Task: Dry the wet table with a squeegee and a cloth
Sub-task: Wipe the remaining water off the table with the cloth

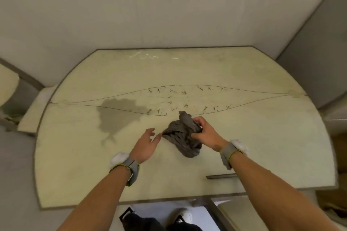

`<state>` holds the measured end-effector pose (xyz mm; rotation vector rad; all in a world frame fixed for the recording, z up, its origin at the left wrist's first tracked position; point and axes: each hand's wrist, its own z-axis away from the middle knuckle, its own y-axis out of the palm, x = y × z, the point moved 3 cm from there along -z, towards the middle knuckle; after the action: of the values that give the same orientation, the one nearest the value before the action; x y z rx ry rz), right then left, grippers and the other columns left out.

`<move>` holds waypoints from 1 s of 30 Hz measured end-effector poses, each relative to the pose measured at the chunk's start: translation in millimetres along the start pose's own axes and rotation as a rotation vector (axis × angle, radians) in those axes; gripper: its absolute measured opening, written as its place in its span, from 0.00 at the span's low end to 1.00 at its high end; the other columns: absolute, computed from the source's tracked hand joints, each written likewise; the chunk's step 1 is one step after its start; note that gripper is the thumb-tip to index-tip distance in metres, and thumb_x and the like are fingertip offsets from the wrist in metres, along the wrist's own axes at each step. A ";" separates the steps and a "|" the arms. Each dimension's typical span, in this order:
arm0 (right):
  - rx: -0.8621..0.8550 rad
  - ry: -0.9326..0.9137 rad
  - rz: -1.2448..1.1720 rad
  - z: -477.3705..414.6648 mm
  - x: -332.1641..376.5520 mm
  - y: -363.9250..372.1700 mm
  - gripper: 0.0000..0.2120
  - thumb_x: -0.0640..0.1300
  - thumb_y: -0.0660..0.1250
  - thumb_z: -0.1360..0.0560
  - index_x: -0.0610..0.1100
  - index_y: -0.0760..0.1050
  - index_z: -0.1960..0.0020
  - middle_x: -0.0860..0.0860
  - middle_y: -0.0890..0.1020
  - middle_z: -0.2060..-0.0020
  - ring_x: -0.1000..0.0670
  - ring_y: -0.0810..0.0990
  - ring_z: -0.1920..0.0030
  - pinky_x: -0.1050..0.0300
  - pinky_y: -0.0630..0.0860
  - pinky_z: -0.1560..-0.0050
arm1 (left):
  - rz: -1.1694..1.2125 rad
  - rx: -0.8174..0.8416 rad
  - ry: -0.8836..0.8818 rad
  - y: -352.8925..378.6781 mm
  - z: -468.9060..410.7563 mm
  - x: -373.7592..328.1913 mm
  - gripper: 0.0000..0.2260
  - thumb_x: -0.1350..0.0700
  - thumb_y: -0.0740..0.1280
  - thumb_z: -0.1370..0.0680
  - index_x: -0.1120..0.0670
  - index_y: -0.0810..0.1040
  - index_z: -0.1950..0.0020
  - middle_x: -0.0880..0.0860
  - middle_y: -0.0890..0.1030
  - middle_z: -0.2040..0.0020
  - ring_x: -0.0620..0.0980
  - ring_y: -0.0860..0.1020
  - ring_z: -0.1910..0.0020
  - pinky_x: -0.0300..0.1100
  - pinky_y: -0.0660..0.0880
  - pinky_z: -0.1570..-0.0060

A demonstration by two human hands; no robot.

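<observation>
A crumpled grey-brown cloth [183, 136] hangs just above the middle of the pale table [78, 165]. My right hand [204, 131] grips it from the right side. My left hand [146, 143] is open beside the cloth's left corner, fingertips almost touching it. A dark wet patch [116, 114] spreads on the table to the left of the cloth, with a thin trail running toward me. No squeegee is in view.
The table stands against a pale wall [150, 5]. A dark strip [220, 176] lies near the front edge under my right forearm. Small dark marks [184, 99] dot the oval inlay. A lower surface [28, 118] sits at the left; my feet show below.
</observation>
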<state>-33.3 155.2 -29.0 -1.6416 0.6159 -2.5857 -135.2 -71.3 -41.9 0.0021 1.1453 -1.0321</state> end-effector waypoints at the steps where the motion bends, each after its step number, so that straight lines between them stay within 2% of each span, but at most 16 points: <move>1: 0.041 -0.054 -0.046 -3.8 17.7 12.6 0.22 0.33 0.70 0.30 0.43 0.70 0.39 0.42 0.78 0.44 0.41 0.79 0.43 0.46 0.78 0.42 | 0.118 0.000 -0.060 -7.0 1.4 -0.2 0.30 0.38 0.60 0.21 0.51 0.59 0.24 0.51 0.71 0.30 0.51 0.73 0.36 0.45 0.70 0.39; 3: 0.116 -0.133 -0.083 -11.0 51.9 35.0 0.23 0.36 0.70 0.33 0.42 0.71 0.40 0.41 0.78 0.44 0.46 0.79 0.46 0.51 0.78 0.45 | 0.414 0.014 -0.186 -22.5 3.2 -1.2 0.34 0.33 0.60 0.24 0.50 0.58 0.25 0.48 0.73 0.36 0.50 0.75 0.40 0.51 0.76 0.42; 6: 0.176 -0.203 -0.144 -19.8 99.7 68.2 0.23 0.36 0.69 0.34 0.42 0.71 0.40 0.44 0.78 0.48 0.50 0.78 0.49 0.55 0.76 0.48 | 0.711 0.073 -0.270 -51.6 6.0 4.5 0.29 0.31 0.61 0.26 0.48 0.66 0.32 0.51 0.76 0.40 0.53 0.80 0.45 0.55 0.80 0.50; 8: 0.197 -0.188 -0.285 -26.6 126.9 91.9 0.23 0.34 0.68 0.35 0.43 0.71 0.41 0.46 0.78 0.50 0.49 0.78 0.51 0.52 0.76 0.50 | 0.789 0.055 -0.280 -77.2 9.0 22.6 0.27 0.33 0.64 0.26 0.48 0.71 0.34 0.53 0.79 0.43 0.52 0.80 0.49 0.50 0.80 0.52; 10: 0.185 -0.140 -0.475 -31.9 141.6 99.7 0.23 0.32 0.67 0.36 0.44 0.71 0.43 0.44 0.77 0.52 0.46 0.78 0.52 0.49 0.77 0.53 | 0.861 -0.022 -0.311 -92.0 12.1 32.3 0.26 0.33 0.65 0.27 0.49 0.73 0.37 0.52 0.78 0.53 0.49 0.76 0.59 0.45 0.77 0.58; 11: 0.185 -0.114 -0.561 -35.8 152.8 110.6 0.24 0.30 0.66 0.37 0.44 0.71 0.43 0.43 0.77 0.52 0.44 0.77 0.52 0.48 0.76 0.53 | 0.884 -0.051 -0.336 -104.8 14.7 41.1 0.23 0.32 0.65 0.27 0.47 0.74 0.41 0.52 0.76 0.59 0.49 0.74 0.62 0.45 0.76 0.59; 13: 0.194 -0.094 -0.671 -42.8 173.5 129.5 0.24 0.28 0.63 0.38 0.44 0.71 0.45 0.44 0.76 0.53 0.45 0.76 0.54 0.50 0.74 0.57 | 0.934 -0.022 -0.383 -123.3 20.4 48.0 0.17 0.32 0.62 0.25 0.44 0.73 0.50 0.47 0.76 0.58 0.50 0.76 0.56 0.50 0.78 0.48; 14: 0.202 -0.093 -0.694 -46.0 184.2 140.2 0.25 0.28 0.62 0.39 0.43 0.71 0.45 0.44 0.75 0.54 0.45 0.75 0.55 0.52 0.73 0.58 | 0.976 0.005 -0.399 -132.7 22.0 50.8 0.16 0.34 0.62 0.24 0.45 0.73 0.51 0.47 0.76 0.55 0.50 0.77 0.54 0.53 0.77 0.43; 15: 0.200 -0.089 -0.706 -49.0 191.9 148.8 0.25 0.27 0.61 0.40 0.42 0.71 0.44 0.44 0.75 0.54 0.45 0.74 0.55 0.53 0.72 0.59 | 1.018 0.028 -0.402 -139.6 21.5 52.6 0.16 0.36 0.64 0.23 0.48 0.73 0.51 0.50 0.77 0.54 0.50 0.78 0.56 0.53 0.77 0.42; 17: 0.164 -0.068 -0.737 -55.6 202.3 167.2 0.27 0.28 0.60 0.41 0.42 0.71 0.43 0.43 0.74 0.53 0.44 0.74 0.55 0.53 0.72 0.59 | 1.100 0.003 -0.392 -155.4 15.1 62.7 0.11 0.46 0.68 0.23 0.54 0.77 0.50 0.54 0.78 0.56 0.48 0.76 0.67 0.46 0.81 0.55; 19: 0.095 -0.033 -0.801 -63.8 203.2 181.9 0.27 0.29 0.60 0.42 0.41 0.70 0.43 0.42 0.75 0.53 0.44 0.75 0.56 0.54 0.75 0.60 | 1.140 -0.116 -0.361 -174.5 4.8 80.3 0.08 0.56 0.70 0.24 0.59 0.78 0.48 0.54 0.77 0.63 0.46 0.73 0.70 0.40 0.79 0.66; 21: -0.008 -0.008 -0.853 -71.7 192.9 190.4 0.25 0.28 0.60 0.40 0.41 0.70 0.44 0.43 0.75 0.55 0.45 0.75 0.57 0.55 0.75 0.63 | 1.098 -0.239 -0.309 -195.5 -2.1 97.6 0.13 0.60 0.71 0.25 0.60 0.75 0.42 0.54 0.78 0.61 0.46 0.76 0.67 0.44 0.80 0.60; 24: -0.236 0.097 -0.825 -84.3 151.8 201.1 0.19 0.28 0.64 0.30 0.41 0.70 0.42 0.42 0.77 0.53 0.45 0.77 0.54 0.49 0.78 0.57 | 0.900 -0.427 -0.225 -226.4 -6.5 122.7 0.20 0.56 0.75 0.27 0.57 0.70 0.41 0.55 0.79 0.49 0.50 0.80 0.55 0.47 0.80 0.55; 27: -0.430 0.270 -0.587 -83.2 95.0 205.0 0.15 0.39 0.70 0.24 0.38 0.70 0.40 0.39 0.78 0.45 0.44 0.78 0.52 0.49 0.79 0.55 | 0.325 -0.527 -0.225 -229.6 -5.4 133.6 0.27 0.40 0.73 0.29 0.55 0.69 0.41 0.54 0.77 0.47 0.55 0.76 0.46 0.48 0.75 0.51; 28: -0.530 0.334 -0.450 -78.2 79.1 205.9 0.17 0.43 0.70 0.23 0.38 0.69 0.38 0.38 0.76 0.41 0.42 0.78 0.51 0.47 0.79 0.53 | 0.115 -0.585 -0.229 -227.9 -6.6 141.4 0.30 0.36 0.70 0.29 0.56 0.68 0.39 0.56 0.75 0.42 0.57 0.72 0.41 0.51 0.72 0.47; 30: -0.662 0.392 -0.099 -63.6 62.4 205.0 0.26 0.47 0.67 0.22 0.39 0.63 0.29 0.38 0.67 0.32 0.36 0.74 0.40 0.42 0.74 0.40 | -0.241 -0.632 -0.157 -220.4 -11.6 156.6 0.37 0.33 0.66 0.29 0.56 0.64 0.30 0.59 0.66 0.31 0.60 0.64 0.33 0.56 0.65 0.39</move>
<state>-156.3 -27.5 -67.3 -1.2715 1.5894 -2.9992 -287.0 -294.8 -57.5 -0.7208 1.3038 -0.8216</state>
